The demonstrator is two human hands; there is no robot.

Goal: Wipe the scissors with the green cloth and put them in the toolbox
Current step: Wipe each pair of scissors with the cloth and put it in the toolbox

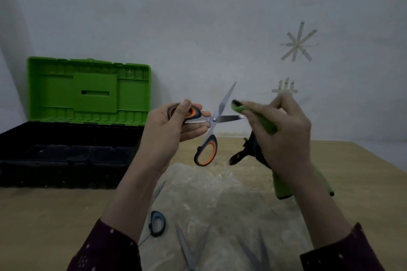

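The left hand grips one handle loop of the open scissors, held aloft right of the toolbox, while the right hand pinches the soft cloth at one blade tip; the scissors are judged light, rigid and sharp-edged, so hold them by the handles.

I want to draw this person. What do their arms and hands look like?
The left hand and right hand are bare, no gloves. The left sleeve and right sleeve are dark purple with small pale dots.
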